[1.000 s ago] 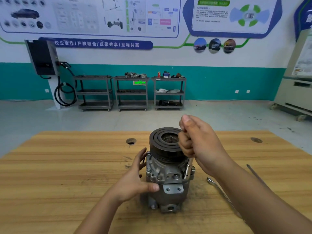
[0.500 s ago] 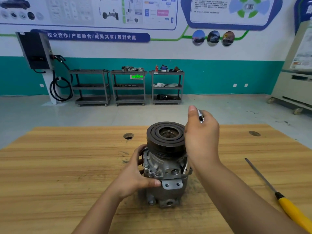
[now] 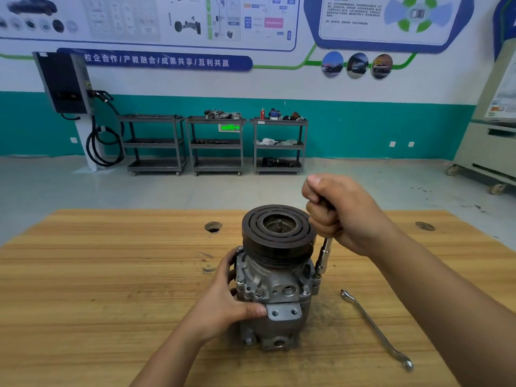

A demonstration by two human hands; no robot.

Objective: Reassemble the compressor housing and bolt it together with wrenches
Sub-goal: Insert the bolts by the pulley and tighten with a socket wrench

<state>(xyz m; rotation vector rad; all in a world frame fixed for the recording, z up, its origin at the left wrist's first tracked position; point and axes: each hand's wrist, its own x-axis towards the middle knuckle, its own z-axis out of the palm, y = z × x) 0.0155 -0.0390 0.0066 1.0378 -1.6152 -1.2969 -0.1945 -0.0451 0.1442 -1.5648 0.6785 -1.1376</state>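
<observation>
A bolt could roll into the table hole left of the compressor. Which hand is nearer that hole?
Left. The left hand grips the compressor on its left, just in front of the hole; the right hand holds the socket driver across on its right.

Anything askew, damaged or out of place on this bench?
Nothing stands out. The compressor stands upright on the table, left hand steadying it, right hand gripping the socket driver on a right-side bolt. The wrench lies flat, apart from it. Only dark smudges mark the wood beside the base.
</observation>
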